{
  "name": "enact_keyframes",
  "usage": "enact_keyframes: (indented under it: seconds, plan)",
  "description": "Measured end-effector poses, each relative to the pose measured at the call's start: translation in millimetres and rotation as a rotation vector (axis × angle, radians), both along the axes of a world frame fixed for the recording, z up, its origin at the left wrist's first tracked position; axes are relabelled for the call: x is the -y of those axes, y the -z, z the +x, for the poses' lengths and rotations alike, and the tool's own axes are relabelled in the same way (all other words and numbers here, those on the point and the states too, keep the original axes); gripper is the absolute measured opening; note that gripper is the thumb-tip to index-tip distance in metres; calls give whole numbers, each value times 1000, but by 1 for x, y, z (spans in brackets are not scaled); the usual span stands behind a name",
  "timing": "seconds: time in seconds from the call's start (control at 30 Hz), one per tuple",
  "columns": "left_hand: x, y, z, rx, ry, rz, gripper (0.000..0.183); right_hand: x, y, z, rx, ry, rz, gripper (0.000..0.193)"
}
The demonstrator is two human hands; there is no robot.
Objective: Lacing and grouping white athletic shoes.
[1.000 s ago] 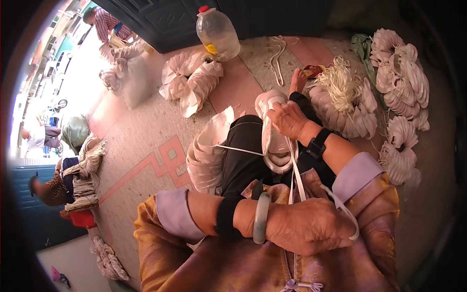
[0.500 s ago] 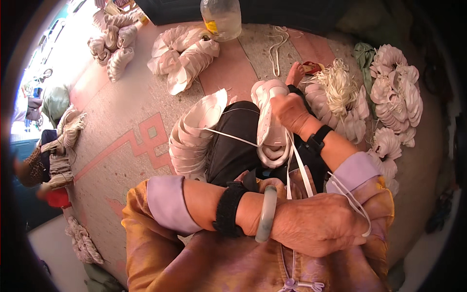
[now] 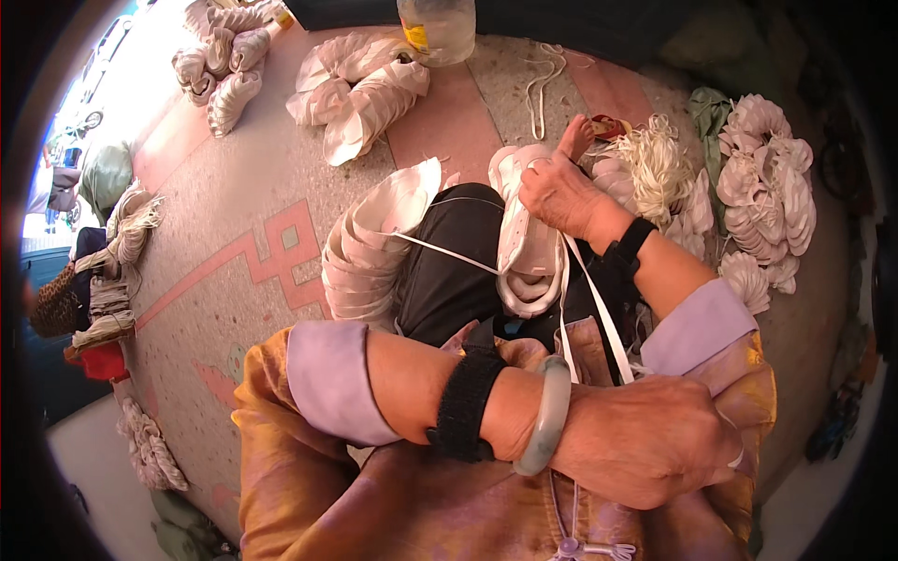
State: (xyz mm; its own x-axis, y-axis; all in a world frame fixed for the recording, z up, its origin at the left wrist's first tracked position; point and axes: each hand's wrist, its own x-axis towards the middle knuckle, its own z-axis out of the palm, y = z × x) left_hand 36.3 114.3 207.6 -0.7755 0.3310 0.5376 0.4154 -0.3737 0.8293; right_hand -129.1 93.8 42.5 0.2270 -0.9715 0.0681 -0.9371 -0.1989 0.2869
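Observation:
My right hand (image 3: 564, 194) rests on a stack of white flat soles (image 3: 526, 245) lying on my dark trouser leg (image 3: 456, 266) and grips its upper end. My left hand (image 3: 655, 444) is crossed low in front of my chest, closed on white strap (image 3: 596, 309) that runs tight up to the stack. A jade bangle (image 3: 545, 416) and a black wrist band (image 3: 465, 404) sit on the left forearm. Another strand of strap (image 3: 440, 251) leads left to a fanned row of white soles (image 3: 374, 243) beside my knee.
Bundles of white soles (image 3: 360, 89) lie on the patterned floor ahead, more piles (image 3: 762, 192) to the right. A plastic jug (image 3: 437, 28) stands at the top. Cream cord (image 3: 655, 164) lies near my bare foot (image 3: 577, 136). Bags and bundles (image 3: 108, 280) line the left.
The view has tilted down and closer. My left hand has pulled the strap farther right and lower, tightening it. My right hand stays on the stack of soles.

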Motion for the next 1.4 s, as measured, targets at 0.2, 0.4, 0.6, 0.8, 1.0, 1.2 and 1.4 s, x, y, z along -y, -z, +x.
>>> enact_keyframes:
  seconds: [0.2,0.4,0.6,0.8,1.0,1.2,1.4]
  plan:
    - [19,-8,-5,-20,-35,-55,12,11,0,1,-69,-105,149,8]
    - [19,-12,-7,1,-66,-14,12,5,11,-10,-16,-205,61,8]
    - [10,-12,-4,-49,-73,-89,13,-17,58,-34,1095,777,-78,22]
    - [12,-12,-4,-78,-77,-102,14,-8,14,-4,857,616,-93,17]
    - [8,-16,-7,-74,-117,-132,14,5,-1,-9,418,91,17,15]
    - [17,-20,-9,-59,-45,-170,15,16,-3,0,422,-43,89,4]
    - [21,-22,-9,-77,-53,-134,14,22,11,-10,484,228,62,24]
